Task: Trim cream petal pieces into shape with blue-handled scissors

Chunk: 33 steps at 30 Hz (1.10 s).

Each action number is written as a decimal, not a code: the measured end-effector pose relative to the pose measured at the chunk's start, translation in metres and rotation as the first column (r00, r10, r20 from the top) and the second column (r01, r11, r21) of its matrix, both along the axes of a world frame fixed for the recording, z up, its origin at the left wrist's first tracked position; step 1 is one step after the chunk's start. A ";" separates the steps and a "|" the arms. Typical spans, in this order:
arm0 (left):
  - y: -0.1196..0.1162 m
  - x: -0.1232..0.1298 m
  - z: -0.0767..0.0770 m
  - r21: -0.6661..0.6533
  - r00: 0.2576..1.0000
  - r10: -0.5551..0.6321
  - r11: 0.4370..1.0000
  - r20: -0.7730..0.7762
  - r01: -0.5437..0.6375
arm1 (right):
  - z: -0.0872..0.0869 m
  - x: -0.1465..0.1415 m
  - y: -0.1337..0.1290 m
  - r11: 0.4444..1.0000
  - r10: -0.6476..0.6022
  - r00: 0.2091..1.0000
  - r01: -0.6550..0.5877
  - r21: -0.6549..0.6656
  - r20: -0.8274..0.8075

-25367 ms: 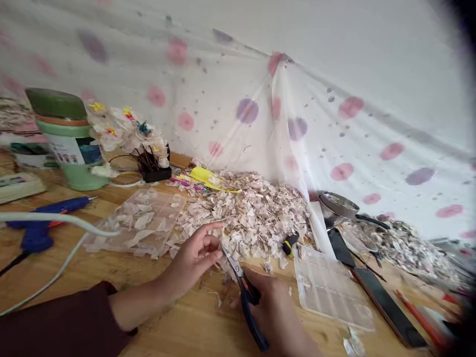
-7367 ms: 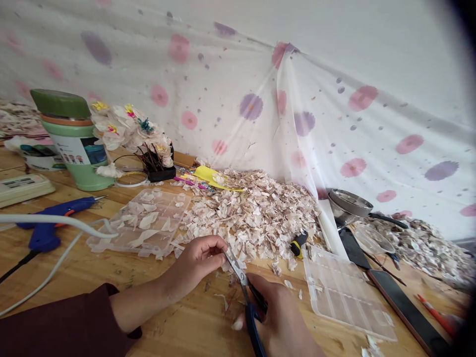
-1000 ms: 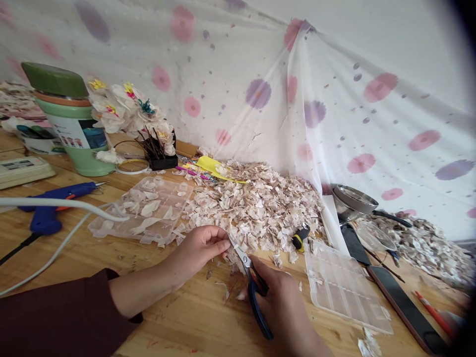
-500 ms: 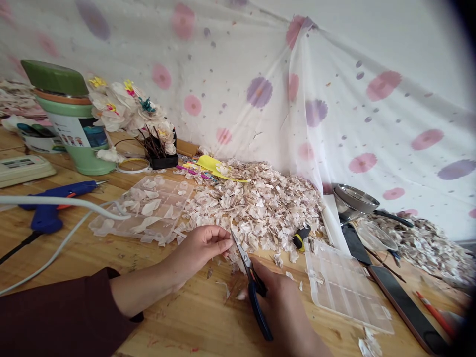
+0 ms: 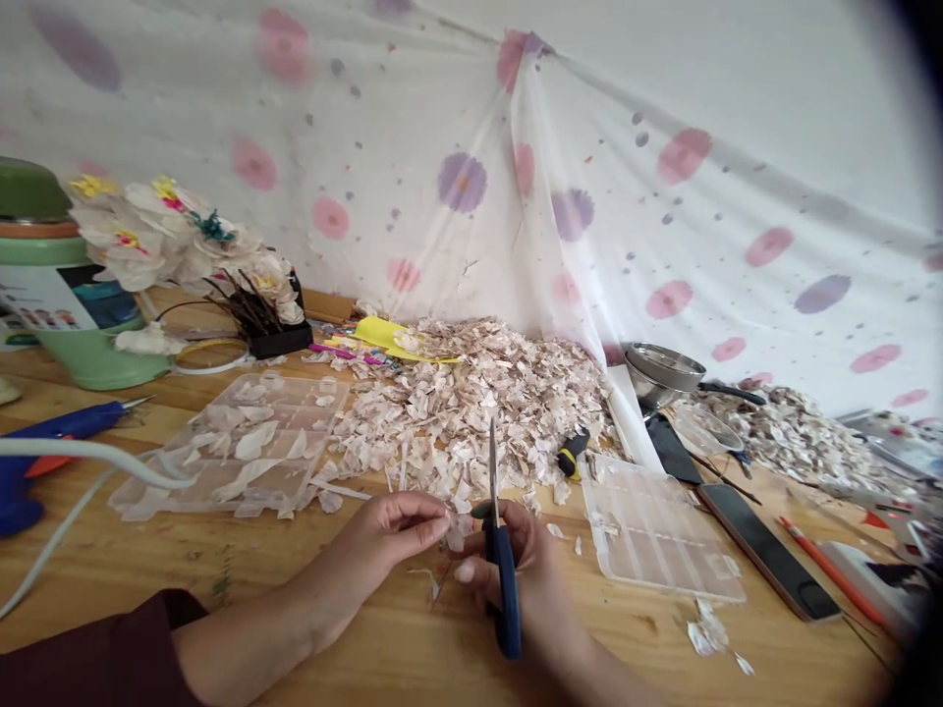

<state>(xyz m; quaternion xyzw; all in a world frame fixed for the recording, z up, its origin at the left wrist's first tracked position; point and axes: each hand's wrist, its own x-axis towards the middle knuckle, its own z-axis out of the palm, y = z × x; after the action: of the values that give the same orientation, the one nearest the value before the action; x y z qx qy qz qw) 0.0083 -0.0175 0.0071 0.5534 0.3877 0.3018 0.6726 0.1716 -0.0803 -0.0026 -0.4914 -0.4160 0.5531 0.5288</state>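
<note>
My left hand (image 5: 405, 530) is closed in a pinch, with a small thin pale flake (image 5: 457, 532) at its fingertips. Beside it, my right hand (image 5: 537, 570) grips a pair of scissors (image 5: 505, 579) with dark blue handles. The blades point up and away from me, apart from the left fingertips; whether they are fully closed is hard to see. Just beyond both hands spreads a heap of thin, pale, petal-like flakes (image 5: 486, 393). Loose scraps lie on the wooden table (image 5: 295, 628) under the hands.
Left stand a clear compartment tray (image 5: 243, 432) with flakes, a blue glue gun (image 5: 66, 422), a white cable (image 5: 95, 450), a green container (image 5: 110, 339) and pale flowers (image 5: 177, 245). Right lie a yellow-black tool (image 5: 571, 454), another clear tray (image 5: 655, 530), a phone (image 5: 770, 552) and metal bowls (image 5: 663, 368).
The scissors have moved off the left fingertips and now stand more upright in my right hand. The view has turned right, so the table's things appear further left.
</note>
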 end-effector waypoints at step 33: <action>0.000 0.001 -0.003 0.088 0.979 -0.127 0.986 -0.159 0.142 | 0.010 0.008 0.001 0.973 -0.232 0.972 0.232 0.006 0.043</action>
<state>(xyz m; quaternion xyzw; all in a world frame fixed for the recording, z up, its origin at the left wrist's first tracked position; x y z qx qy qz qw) 0.0089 -0.0172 0.0040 0.6325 0.3845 0.2310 0.6314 0.1800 -0.0792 0.0075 -0.5480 -0.3675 0.4766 0.5810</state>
